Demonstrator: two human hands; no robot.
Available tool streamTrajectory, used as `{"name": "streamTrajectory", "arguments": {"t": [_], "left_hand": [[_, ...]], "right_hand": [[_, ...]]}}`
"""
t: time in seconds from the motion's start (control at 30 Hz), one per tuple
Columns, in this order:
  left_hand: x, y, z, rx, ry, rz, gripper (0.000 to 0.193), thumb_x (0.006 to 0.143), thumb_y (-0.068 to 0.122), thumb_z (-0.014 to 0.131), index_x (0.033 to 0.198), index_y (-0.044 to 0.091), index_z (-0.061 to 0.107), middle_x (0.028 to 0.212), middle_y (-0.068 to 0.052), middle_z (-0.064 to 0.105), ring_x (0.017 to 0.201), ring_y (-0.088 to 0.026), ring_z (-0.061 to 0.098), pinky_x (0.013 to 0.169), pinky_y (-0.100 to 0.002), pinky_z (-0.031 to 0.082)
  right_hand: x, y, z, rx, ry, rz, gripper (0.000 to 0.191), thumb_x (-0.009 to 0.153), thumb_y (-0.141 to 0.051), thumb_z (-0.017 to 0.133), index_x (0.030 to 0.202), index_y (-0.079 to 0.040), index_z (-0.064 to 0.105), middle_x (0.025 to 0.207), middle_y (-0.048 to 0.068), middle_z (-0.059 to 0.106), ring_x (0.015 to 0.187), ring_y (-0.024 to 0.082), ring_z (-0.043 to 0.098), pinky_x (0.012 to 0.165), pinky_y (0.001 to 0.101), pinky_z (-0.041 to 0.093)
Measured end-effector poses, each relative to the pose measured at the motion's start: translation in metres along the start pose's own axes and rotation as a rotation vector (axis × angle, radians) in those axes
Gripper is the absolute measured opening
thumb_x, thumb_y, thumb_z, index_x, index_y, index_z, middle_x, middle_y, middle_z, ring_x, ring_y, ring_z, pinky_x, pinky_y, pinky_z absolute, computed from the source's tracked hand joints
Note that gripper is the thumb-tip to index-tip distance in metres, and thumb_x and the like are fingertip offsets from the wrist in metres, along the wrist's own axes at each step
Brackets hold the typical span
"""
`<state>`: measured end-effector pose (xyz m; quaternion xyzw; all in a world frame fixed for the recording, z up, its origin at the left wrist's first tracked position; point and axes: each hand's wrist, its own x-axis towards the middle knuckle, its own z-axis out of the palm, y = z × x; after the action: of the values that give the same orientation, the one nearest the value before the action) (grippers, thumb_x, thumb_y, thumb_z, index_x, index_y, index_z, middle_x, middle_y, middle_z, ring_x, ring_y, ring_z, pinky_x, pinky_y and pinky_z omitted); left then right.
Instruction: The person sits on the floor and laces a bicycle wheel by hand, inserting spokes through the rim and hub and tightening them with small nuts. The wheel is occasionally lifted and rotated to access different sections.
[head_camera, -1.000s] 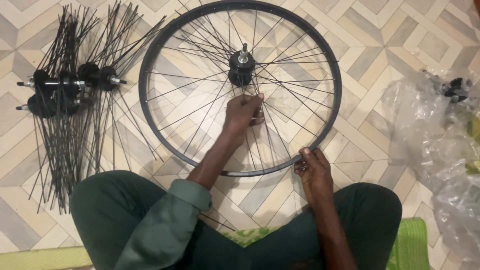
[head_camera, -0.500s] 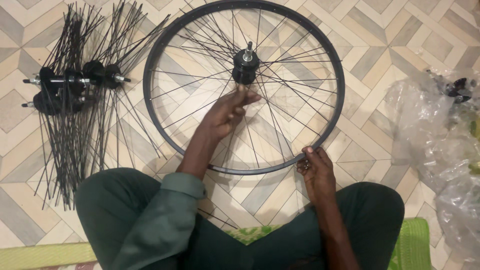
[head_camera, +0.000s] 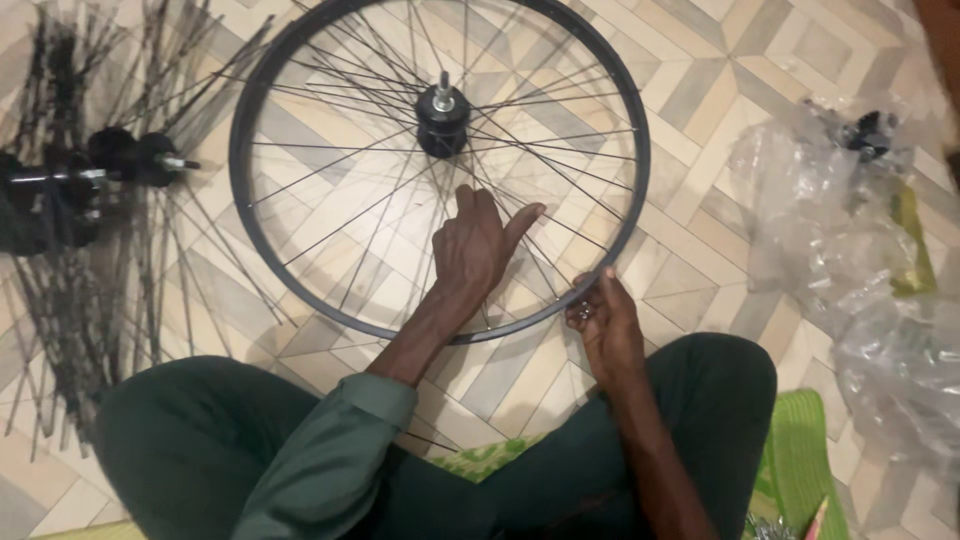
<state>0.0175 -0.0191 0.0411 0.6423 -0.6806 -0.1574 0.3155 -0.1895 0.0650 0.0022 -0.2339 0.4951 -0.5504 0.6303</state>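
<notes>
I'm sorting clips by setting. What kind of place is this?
Probably an informal bicycle-wheel workshop on a tiled floor: a wheel rim being laced, spare hubs with spokes, and clear plastic bags.

1. The light is warm, soft and a bit dim.
2. The plastic bags at three o'clock shine with pale glare.
3. The spokes at nine o'clock look blurry.
4. Shadows are faint.
</notes>
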Motion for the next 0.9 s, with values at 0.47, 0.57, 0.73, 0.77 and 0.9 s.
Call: {"name": "streamTrajectory", "arguments": {"t": [0.47, 0.57, 0.73, 0.77, 0.9], "left_hand": [[-0.001, 0.026, 0.015, 0.174, 0.311, 0.254, 0.052, 0.087, 0.051, 0.068, 0.099, 0.001, 0.059, 0.121, -0.026, 0.059, 0.091, -0.036, 0.065, 0.077, -0.05, 0.048], [-0.003, 0.03, 0.015, 0.009, -0.045, 0.53, 0.026, 0.093, 0.027, 0.063, 0.105, 0.004, 0.061, 0.115, -0.017, 0.064, 0.094, -0.031, 0.066, 0.085, -0.047, 0.049], [-0.015, 0.043, 0.017, -0.332, -0.651, 0.375, 0.02, 0.095, 0.017, 0.062, 0.108, 0.002, 0.058, 0.098, -0.017, 0.063, 0.082, -0.035, 0.067, 0.07, -0.046, 0.053], [-0.014, 0.042, 0.018, -0.426, -0.604, 0.378, 0.014, 0.099, 0.014, 0.06, 0.107, 0.002, 0.058, 0.095, -0.018, 0.064, 0.082, -0.036, 0.067, 0.071, -0.047, 0.052], [0.001, 0.036, 0.03, -0.698, -0.58, 0.326, 0.009, 0.098, 0.007, 0.059, 0.106, 0.003, 0.058, 0.093, -0.016, 0.072, 0.084, -0.031, 0.075, 0.071, -0.042, 0.059]], "right_hand": [[0.004, 0.001, -0.004, -0.015, -0.001, 0.013, 0.046, 0.107, -0.047, 0.05, 0.112, -0.003, 0.063, 0.087, 0.008, 0.065, 0.077, 0.018, 0.061, 0.07, 0.0326, 0.048], [0.004, 0.0, -0.003, -0.028, 0.023, 0.031, 0.044, 0.108, -0.044, 0.051, 0.114, -0.002, 0.063, 0.09, 0.008, 0.065, 0.077, 0.018, 0.06, 0.071, 0.0325, 0.047], [-0.003, -0.005, -0.005, 0.053, -0.006, 0.055, 0.036, 0.107, -0.032, 0.052, 0.124, -0.002, 0.062, 0.104, 0.007, 0.066, 0.092, 0.017, 0.061, 0.081, 0.0316, 0.051], [-0.005, -0.005, -0.006, 0.089, -0.015, 0.059, 0.034, 0.108, -0.028, 0.053, 0.124, 0.0, 0.062, 0.105, 0.008, 0.066, 0.095, 0.018, 0.061, 0.083, 0.0321, 0.052], [-0.012, -0.007, -0.012, -0.02, -0.01, 0.001, 0.031, 0.101, -0.006, 0.057, 0.128, 0.006, 0.061, 0.116, 0.013, 0.068, 0.106, 0.02, 0.064, 0.096, 0.0332, 0.053]]}}
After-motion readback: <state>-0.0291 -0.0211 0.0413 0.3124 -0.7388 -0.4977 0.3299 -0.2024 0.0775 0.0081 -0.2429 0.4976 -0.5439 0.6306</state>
